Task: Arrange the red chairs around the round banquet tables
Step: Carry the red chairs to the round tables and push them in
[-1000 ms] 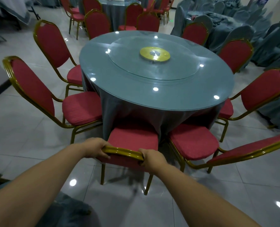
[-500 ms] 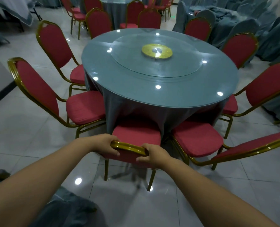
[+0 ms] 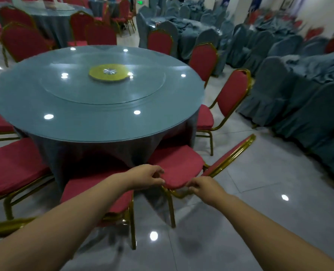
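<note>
Left hand [image 3: 145, 177]: fingers curled, pinching the near-left edge of a red seat cushion [image 3: 179, 165]. Right hand [image 3: 202, 187]: fingers curled under the cushion's near-right edge, gripping it. Red chair [image 3: 231, 155], gold frame: seat between and just beyond both hands, backrest angled away to the right of the right hand. Round banquet table [image 3: 95, 112], grey-blue cloth, glass turntable: beyond the hands. Second red chair [image 3: 95, 192]: beneath the left forearm, tucked toward the table. Covered chairs [image 3: 279, 90]: far right of the grip.
</note>
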{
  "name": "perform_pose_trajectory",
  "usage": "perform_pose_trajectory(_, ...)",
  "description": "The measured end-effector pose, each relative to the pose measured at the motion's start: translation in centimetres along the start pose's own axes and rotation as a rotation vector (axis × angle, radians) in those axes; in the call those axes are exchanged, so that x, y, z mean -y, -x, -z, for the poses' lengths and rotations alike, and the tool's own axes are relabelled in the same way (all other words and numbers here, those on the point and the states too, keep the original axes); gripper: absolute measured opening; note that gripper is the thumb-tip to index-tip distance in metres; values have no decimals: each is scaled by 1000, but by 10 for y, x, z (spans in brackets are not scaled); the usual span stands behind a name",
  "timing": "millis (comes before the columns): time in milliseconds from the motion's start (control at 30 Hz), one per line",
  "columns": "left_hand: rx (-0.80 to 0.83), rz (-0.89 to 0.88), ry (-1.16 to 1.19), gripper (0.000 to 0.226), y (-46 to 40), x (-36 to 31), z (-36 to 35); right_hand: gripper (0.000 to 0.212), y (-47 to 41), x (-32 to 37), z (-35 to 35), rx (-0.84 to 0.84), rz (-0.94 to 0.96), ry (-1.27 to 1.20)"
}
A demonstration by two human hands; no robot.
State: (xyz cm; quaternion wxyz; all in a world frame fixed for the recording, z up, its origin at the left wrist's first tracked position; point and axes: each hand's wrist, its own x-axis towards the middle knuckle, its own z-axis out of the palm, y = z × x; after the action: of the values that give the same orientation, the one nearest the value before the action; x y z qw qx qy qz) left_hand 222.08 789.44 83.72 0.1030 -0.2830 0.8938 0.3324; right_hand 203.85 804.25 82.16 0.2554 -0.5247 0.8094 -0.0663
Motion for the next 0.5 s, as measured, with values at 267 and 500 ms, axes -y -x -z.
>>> perform_pose_trajectory(267,62,-43,11,48,-123,-100,-36,22,-6,-121,81,-135,-79,-19)
perform_pose_trajectory(500,60,-45,13,52,-203,-136,-30,26,-56,-177,140,-195,-23,71)
